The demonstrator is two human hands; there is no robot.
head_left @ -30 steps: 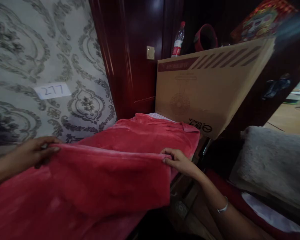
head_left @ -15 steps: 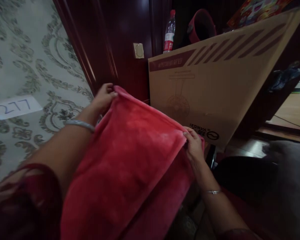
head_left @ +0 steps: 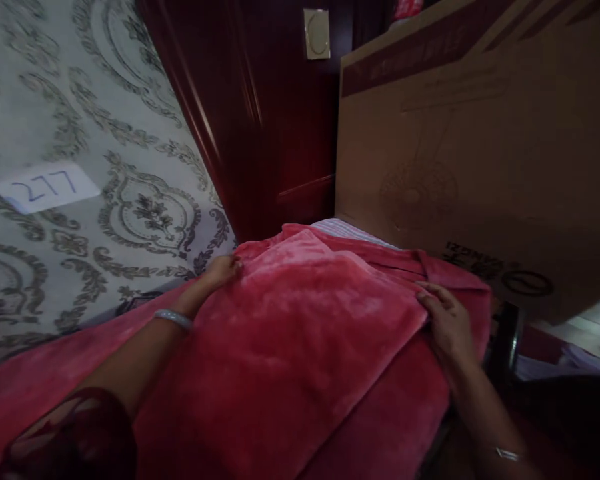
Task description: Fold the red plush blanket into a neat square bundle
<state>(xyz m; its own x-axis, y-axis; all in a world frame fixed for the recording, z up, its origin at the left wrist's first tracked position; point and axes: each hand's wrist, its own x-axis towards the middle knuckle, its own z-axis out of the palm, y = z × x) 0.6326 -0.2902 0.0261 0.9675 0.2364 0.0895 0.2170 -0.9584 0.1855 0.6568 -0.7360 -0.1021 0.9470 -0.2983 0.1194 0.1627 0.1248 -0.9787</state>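
room: tight corner, patterned grey wallpaper (head_left: 105,133) on the left, dark red wood door (head_left: 280,120) behind, pretty dim overall
landmark: big cardboard box (head_left: 480,147), standing tall at the back right, fan drawing printed on its face
surface: bed or bench running up to the foot of the cardboard box, striped sheet (head_left: 350,231) peeking out just left of the box's bottom corner
blanket: red fleece blanket (head_left: 305,333), folded layer on top of more red fleece, far edge lying just short of the cardboard box, long axis running from the near left up toward the box
left hand: left hand (head_left: 223,270) well left of the cardboard box, right by the wallpaper, fingers curled over the far-left corner of the folded layer, pinching or just pressing, can't tell for sure
right hand: right hand (head_left: 447,323) just below the cardboard box's bottom edge, flat-ish, fingers spread narrow on the far-right corner of the fold, resting on it rather than gripping
key relation: folded far edge stretched between the two hands, roughly parallel to the box's bottom edge; right hand clearly nearer the box, left hand nearer the wall
extras: paper label (head_left: 45,187) with handwritten 277 on the wallpaper, far left of the box; silver bangle (head_left: 174,319) on the left wrist; pale round switch plate (head_left: 317,33) on the door, just left of the box's top corner
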